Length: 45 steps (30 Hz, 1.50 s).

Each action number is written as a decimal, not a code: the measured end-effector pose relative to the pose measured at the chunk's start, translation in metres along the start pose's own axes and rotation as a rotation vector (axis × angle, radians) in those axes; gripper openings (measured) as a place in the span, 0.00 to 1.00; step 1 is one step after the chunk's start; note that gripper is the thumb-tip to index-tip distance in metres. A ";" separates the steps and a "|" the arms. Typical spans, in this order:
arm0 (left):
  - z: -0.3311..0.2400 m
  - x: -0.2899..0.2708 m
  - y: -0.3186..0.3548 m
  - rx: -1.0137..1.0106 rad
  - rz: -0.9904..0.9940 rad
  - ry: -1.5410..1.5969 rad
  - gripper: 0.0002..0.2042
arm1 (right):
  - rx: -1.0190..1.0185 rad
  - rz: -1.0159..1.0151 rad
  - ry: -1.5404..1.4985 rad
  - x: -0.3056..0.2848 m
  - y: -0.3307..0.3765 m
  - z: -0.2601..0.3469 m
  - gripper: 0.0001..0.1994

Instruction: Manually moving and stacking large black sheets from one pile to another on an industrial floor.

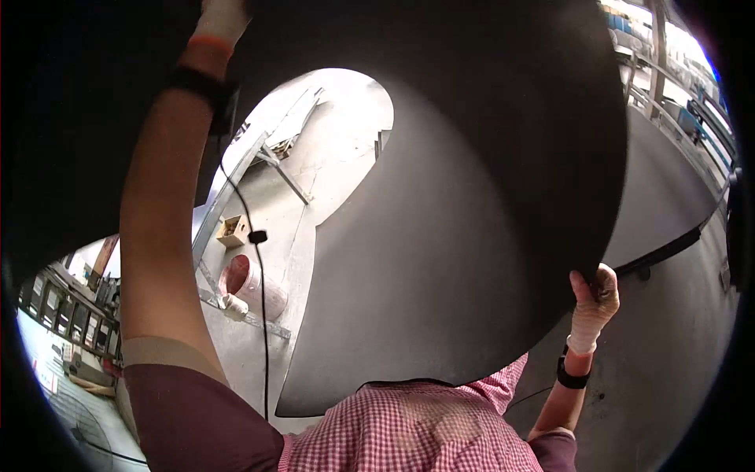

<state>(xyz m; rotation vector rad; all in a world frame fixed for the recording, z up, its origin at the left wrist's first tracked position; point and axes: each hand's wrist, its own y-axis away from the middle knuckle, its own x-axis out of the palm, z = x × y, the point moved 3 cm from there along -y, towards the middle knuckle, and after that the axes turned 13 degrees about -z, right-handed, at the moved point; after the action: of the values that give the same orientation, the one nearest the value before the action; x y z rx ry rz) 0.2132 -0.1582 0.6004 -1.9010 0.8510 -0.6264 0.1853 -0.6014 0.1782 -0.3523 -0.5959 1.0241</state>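
Large dark curved sheet-metal panel (472, 197) raised overhead, not yet set down — right hand (594, 303) fingers grip its edge, left hand (220, 20) fingers' hold cannot be told

From my feed, the big dark curved sheet (487, 197) swallows most of the view; its upper part runs off the top edge, so I cannot see its full outline. My left hand (222, 20) is cut by the top edge, its gloved fingers lost against the dark surface, so I cannot tell its grip. On my right hand (594, 303) the fingertips curl behind the sheet's rim, out of sight. The small cardboard box (233, 230) far below is too small to read its contents, and the red-rimmed bucket (250, 285) is partly hidden behind my left arm.
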 end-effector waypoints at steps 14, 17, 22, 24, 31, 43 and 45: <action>0.102 0.076 0.219 0.245 1.059 -0.708 0.44 | 0.806 -0.717 0.231 -0.228 0.160 -0.235 0.30; 0.139 -0.072 0.302 -0.449 0.864 -1.019 0.46 | 0.868 -0.813 0.267 -0.218 0.157 -0.236 0.36; 0.164 -0.276 0.517 -1.520 0.345 -1.059 0.47 | 0.812 -0.815 0.225 -0.220 0.130 -0.251 0.38; 0.150 -0.278 0.567 -1.837 0.275 -0.826 0.41 | 0.797 -0.857 0.250 -0.205 0.099 -0.262 0.35; 0.211 -0.183 0.620 -1.413 0.083 -0.244 0.28 | 0.933 -0.720 0.429 -0.135 0.050 -0.330 0.20; 0.269 -0.122 0.641 -1.362 0.080 -0.642 0.28 | 0.984 -0.531 0.543 -0.060 0.023 -0.362 0.14; 0.273 -0.115 0.638 -1.288 0.203 -0.708 0.29 | 0.995 -0.543 0.434 -0.076 0.018 -0.360 0.15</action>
<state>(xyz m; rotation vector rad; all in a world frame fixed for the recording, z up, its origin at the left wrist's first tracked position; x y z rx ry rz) 0.1453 -0.1300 -0.0995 -2.7648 1.0112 0.9522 0.3645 -0.6594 -0.1383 0.4485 0.2444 0.5806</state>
